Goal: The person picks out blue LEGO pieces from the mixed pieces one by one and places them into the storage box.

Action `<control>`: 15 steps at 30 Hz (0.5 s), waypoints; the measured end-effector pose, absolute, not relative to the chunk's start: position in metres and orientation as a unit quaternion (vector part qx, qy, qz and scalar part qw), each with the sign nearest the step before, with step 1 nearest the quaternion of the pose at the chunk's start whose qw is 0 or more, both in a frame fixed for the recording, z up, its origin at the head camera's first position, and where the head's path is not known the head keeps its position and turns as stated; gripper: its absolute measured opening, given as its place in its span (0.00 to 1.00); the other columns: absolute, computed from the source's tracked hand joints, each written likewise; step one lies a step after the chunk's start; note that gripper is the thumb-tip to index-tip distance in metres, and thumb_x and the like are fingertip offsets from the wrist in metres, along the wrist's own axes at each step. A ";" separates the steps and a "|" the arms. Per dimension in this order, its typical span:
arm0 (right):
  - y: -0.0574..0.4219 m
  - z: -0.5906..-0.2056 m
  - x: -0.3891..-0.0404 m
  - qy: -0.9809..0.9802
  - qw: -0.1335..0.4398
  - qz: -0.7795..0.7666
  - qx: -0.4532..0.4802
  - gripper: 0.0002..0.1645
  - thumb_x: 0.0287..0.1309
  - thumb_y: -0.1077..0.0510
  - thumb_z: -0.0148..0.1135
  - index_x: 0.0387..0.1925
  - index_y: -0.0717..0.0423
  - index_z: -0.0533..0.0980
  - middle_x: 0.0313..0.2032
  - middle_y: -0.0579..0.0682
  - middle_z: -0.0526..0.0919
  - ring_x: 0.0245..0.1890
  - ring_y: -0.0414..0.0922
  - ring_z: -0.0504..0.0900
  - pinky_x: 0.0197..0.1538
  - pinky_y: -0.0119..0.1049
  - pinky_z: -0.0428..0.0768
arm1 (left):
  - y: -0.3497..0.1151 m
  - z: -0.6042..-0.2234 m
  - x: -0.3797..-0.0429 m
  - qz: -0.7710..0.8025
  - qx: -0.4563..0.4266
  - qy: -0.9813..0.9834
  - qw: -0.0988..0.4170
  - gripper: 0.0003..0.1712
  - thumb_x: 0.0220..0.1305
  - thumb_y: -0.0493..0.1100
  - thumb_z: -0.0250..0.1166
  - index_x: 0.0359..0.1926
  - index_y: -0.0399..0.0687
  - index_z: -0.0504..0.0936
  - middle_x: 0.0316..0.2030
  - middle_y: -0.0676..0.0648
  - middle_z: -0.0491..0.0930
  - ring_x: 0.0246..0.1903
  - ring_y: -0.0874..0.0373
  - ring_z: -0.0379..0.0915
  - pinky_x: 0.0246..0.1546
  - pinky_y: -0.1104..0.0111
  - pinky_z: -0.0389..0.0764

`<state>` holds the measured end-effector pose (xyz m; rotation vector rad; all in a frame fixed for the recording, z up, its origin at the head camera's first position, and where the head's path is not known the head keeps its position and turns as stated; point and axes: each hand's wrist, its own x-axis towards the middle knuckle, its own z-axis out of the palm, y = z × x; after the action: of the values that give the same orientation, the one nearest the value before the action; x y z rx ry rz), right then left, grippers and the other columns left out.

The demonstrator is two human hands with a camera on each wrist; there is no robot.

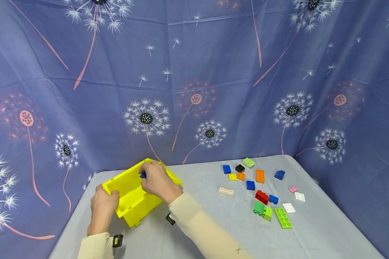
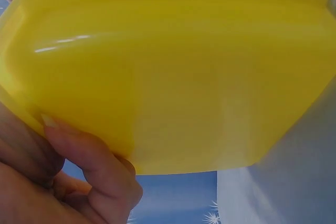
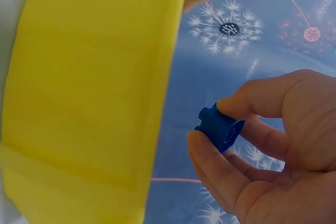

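A yellow plastic bin (image 1: 139,210) stands tilted at the left of the table, its inside facing up and toward the camera. My left hand (image 1: 103,205) grips the bin's left rim, with the thumb over the edge. In the left wrist view its curled fingers hold the rim of the yellow bin (image 2: 184,77). Over the bin's opening is my right hand (image 1: 159,180), pinching a small blue toy brick (image 1: 143,175). The right wrist view shows the blue brick (image 3: 219,126) between thumb and fingertips, apart from the bin wall (image 3: 89,77).
Several loose bricks lie on the right half of the grey-covered table, among them a red brick (image 1: 262,197), a lime plate (image 1: 282,218), an orange brick (image 1: 260,176) and a beige brick (image 1: 226,191). A blue dandelion-print cloth (image 1: 194,54) hangs behind the table.
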<state>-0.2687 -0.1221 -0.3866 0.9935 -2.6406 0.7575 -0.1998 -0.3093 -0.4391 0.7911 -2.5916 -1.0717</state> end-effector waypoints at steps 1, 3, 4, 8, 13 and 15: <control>-0.124 -0.388 -0.269 -0.899 0.108 0.257 0.337 0.14 0.52 0.59 0.63 0.43 0.46 0.80 0.38 0.40 0.78 0.39 0.38 0.72 0.41 0.28 0.72 | -0.309 -0.439 -0.200 -0.365 0.269 -0.884 0.114 0.37 0.62 0.43 0.51 0.65 0.26 0.50 0.42 0.28 0.69 0.35 0.41 0.71 0.28 0.58 0.72; -0.128 -0.391 -0.270 -0.901 0.097 0.260 0.333 0.14 0.52 0.59 0.64 0.43 0.46 0.80 0.38 0.40 0.77 0.38 0.37 0.71 0.39 0.27 0.72 | -0.309 -0.438 -0.200 -0.365 0.267 -0.884 0.115 0.37 0.62 0.43 0.51 0.65 0.25 0.50 0.42 0.28 0.69 0.35 0.42 0.71 0.27 0.59 0.72; -0.130 -0.392 -0.270 -0.903 0.092 0.260 0.331 0.14 0.52 0.58 0.64 0.43 0.45 0.80 0.38 0.40 0.77 0.37 0.36 0.71 0.38 0.26 0.72 | -0.310 -0.438 -0.200 -0.365 0.267 -0.885 0.115 0.37 0.62 0.43 0.51 0.65 0.25 0.50 0.41 0.28 0.69 0.34 0.42 0.71 0.27 0.59 0.72; -0.136 -0.394 -0.269 -0.907 0.082 0.256 0.324 0.15 0.52 0.57 0.66 0.44 0.45 0.80 0.38 0.40 0.76 0.36 0.36 0.70 0.36 0.25 0.72 | -0.310 -0.438 -0.201 -0.362 0.267 -0.885 0.120 0.36 0.61 0.43 0.51 0.64 0.24 0.51 0.40 0.28 0.69 0.33 0.42 0.71 0.26 0.60 0.72; -0.140 -0.394 -0.268 -0.909 0.090 0.247 0.323 0.16 0.49 0.58 0.67 0.43 0.45 0.81 0.36 0.39 0.77 0.37 0.37 0.71 0.38 0.25 0.72 | -0.310 -0.438 -0.202 -0.366 0.270 -0.883 0.120 0.36 0.62 0.42 0.51 0.64 0.24 0.51 0.40 0.28 0.69 0.32 0.43 0.72 0.24 0.61 0.72; -0.141 -0.394 -0.267 -0.909 0.089 0.247 0.324 0.16 0.48 0.58 0.67 0.42 0.45 0.81 0.36 0.40 0.77 0.36 0.37 0.70 0.38 0.26 0.72 | -0.310 -0.438 -0.202 -0.367 0.271 -0.882 0.119 0.36 0.62 0.42 0.51 0.65 0.24 0.51 0.41 0.27 0.69 0.32 0.43 0.72 0.24 0.61 0.72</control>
<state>-0.2674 -0.1414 -0.3938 0.9634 -2.7050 0.7358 -0.2020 -0.3096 -0.4380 0.7930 -2.5791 -1.0726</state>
